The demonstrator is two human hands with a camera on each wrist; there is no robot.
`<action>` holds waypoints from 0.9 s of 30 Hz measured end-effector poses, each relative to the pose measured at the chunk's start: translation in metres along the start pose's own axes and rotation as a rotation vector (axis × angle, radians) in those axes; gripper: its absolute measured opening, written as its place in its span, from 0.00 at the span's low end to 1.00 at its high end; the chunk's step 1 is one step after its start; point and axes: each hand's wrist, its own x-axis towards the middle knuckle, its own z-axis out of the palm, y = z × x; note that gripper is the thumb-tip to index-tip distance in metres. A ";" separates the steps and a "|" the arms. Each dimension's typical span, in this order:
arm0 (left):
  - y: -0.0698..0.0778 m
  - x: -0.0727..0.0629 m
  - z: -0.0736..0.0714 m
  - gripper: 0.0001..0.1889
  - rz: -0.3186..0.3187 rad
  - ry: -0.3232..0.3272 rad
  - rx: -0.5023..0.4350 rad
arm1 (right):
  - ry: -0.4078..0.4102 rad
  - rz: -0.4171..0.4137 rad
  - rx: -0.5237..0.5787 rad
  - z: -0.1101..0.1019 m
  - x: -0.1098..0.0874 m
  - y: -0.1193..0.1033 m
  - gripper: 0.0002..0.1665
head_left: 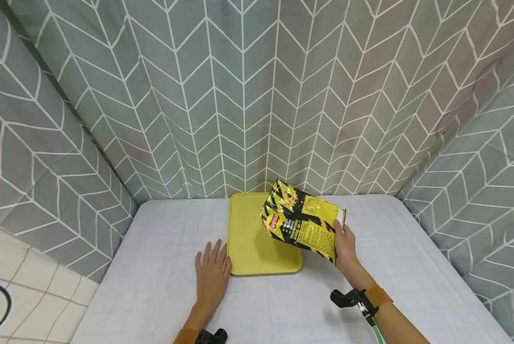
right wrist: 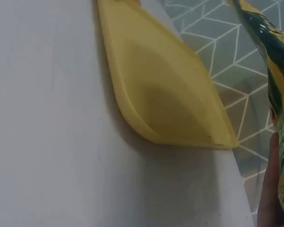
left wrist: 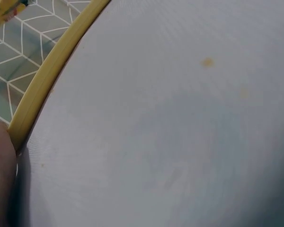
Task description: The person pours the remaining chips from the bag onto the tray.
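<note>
My right hand (head_left: pixel 346 244) grips one end of a yellow and black snack bag (head_left: pixel 303 219), thumb on its printed face. The bag is tilted in the air above the right part of a yellow tray (head_left: pixel 245 239). At the tray's left edge, my left hand (head_left: pixel 211 276) lies with fingers extended, its thumb side against the rim. In the left wrist view, only part of that hand (left wrist: pixel 0 175) shows beside the tray rim (left wrist: pixel 47 75). The right wrist view catches the bag (right wrist: pixel 280 61) at its right border, with fingers (right wrist: pixel 270 189) behind it.
The tray lies on a white-covered table (head_left: pixel 162 248), close to its back edge. Grey curtains (head_left: pixel 257 95) with white chevron lines hang behind and at both sides. A green cable (head_left: pixel 377 333) runs from the right wrist camera (head_left: pixel 355 301).
</note>
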 end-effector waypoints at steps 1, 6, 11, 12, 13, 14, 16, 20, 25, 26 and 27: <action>0.000 0.000 0.000 0.23 0.003 0.005 0.000 | 0.004 0.009 0.010 0.000 0.000 0.000 0.40; 0.002 0.000 0.001 0.23 0.008 0.015 0.004 | 0.054 -0.017 -0.068 -0.003 0.002 0.000 0.39; 0.001 0.000 0.000 0.23 -0.001 0.001 0.012 | -0.020 0.086 0.052 -0.007 0.005 0.003 0.38; 0.001 0.000 0.000 0.23 -0.003 0.002 0.009 | -0.025 0.079 0.041 -0.007 0.005 0.004 0.38; 0.001 0.001 0.001 0.23 -0.003 0.004 0.010 | -0.021 0.063 0.019 -0.007 0.006 0.005 0.38; 0.001 0.001 0.001 0.23 -0.002 0.006 0.009 | -0.010 0.040 -0.017 -0.007 0.006 0.007 0.38; 0.001 0.001 0.001 0.23 0.002 0.010 0.001 | 0.026 -0.006 -0.101 -0.008 0.006 0.008 0.38; 0.002 0.000 0.001 0.23 0.004 0.003 -0.003 | 0.029 0.003 -0.107 -0.008 0.006 0.009 0.36; 0.002 -0.001 0.001 0.23 0.000 0.003 0.000 | 0.015 0.005 -0.100 -0.007 0.005 0.008 0.37; 0.002 -0.001 0.001 0.23 0.000 0.007 -0.002 | 0.031 -0.024 -0.132 -0.007 0.005 0.007 0.37; 0.002 -0.001 0.001 0.23 0.000 0.012 -0.008 | 0.055 -0.055 -0.169 -0.007 0.005 0.008 0.37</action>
